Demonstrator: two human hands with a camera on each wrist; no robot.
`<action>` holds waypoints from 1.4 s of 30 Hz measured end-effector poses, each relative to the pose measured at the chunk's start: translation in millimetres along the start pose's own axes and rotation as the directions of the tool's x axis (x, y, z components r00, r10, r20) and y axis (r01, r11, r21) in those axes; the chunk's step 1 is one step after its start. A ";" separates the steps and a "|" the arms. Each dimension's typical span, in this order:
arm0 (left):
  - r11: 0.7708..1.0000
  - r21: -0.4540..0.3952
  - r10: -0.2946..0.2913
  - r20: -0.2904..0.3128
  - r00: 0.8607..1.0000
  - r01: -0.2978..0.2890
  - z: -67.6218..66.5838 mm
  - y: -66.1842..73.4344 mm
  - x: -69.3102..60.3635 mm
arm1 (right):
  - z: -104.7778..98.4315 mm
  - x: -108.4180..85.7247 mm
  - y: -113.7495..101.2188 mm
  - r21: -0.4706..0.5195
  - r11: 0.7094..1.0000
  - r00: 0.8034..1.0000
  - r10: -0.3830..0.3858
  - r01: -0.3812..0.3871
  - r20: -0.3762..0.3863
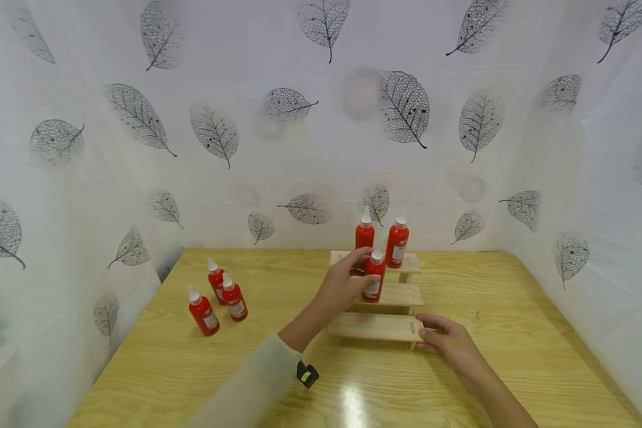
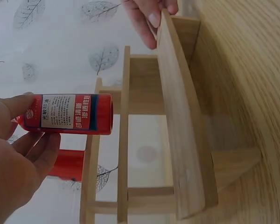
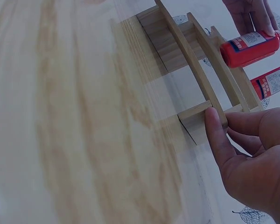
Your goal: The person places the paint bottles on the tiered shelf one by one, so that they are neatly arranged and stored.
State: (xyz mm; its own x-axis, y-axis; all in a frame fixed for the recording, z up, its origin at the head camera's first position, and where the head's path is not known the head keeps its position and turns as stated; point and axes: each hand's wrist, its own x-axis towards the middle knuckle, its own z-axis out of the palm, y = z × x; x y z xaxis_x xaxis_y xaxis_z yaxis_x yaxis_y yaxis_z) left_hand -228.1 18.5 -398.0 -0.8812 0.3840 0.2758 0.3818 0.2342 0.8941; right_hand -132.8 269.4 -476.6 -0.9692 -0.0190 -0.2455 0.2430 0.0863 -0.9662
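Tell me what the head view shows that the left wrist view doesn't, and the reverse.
Only the head view shows three red bottles standing on the table left of the wooden rack, and the pale left sleeve.

Only the left wrist view shows large, clear print on the label of the held bottle.

Both show the left hand gripping that bottle, the right hand on the front step's end, and the leaf-print backdrop.

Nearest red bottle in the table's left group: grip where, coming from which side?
Probably the cylindrical red body, below the tapered white cap, from its left or near side: it stands upright, and the other two bottles stand to its right and behind.
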 end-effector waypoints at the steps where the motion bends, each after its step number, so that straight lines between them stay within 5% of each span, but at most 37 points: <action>1: 1.000 0.000 0.002 0.010 1.000 -0.002 4.5 1.1 2.1 | 0.2 0.2 -0.3 0.000 1.000 1.000 -0.001 0.001 -0.001; 9: 0.999 0.008 0.046 0.038 0.998 -0.046 28.6 2.8 17.5 | 1.7 0.6 -1.1 0.005 1.000 1.000 0.000 0.000 -0.004; 26: 0.999 0.011 0.038 0.079 0.996 -0.039 39.1 3.1 27.9 | 0.5 0.9 -0.5 -0.003 1.000 1.000 0.004 -0.004 -0.016; 34: 0.997 0.008 0.074 0.064 0.995 -0.074 27.9 -2.1 20.6 | 0.5 1.7 -1.6 -0.002 1.000 1.000 0.005 -0.005 -0.009; 42: 0.998 -0.003 0.067 0.020 0.998 -0.067 -8.9 -13.9 -18.0 | 1.2 2.2 -1.3 0.003 1.000 1.000 0.015 -0.015 -0.025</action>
State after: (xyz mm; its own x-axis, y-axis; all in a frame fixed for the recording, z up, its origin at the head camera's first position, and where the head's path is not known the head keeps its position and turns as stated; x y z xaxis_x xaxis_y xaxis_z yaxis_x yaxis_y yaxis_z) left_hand -220.0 0.4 -412.3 -0.8479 0.4164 0.3281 0.4393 0.2054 0.8745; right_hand -135.2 268.0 -475.9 -0.9661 0.0073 -0.2582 0.2578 0.0837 -0.9626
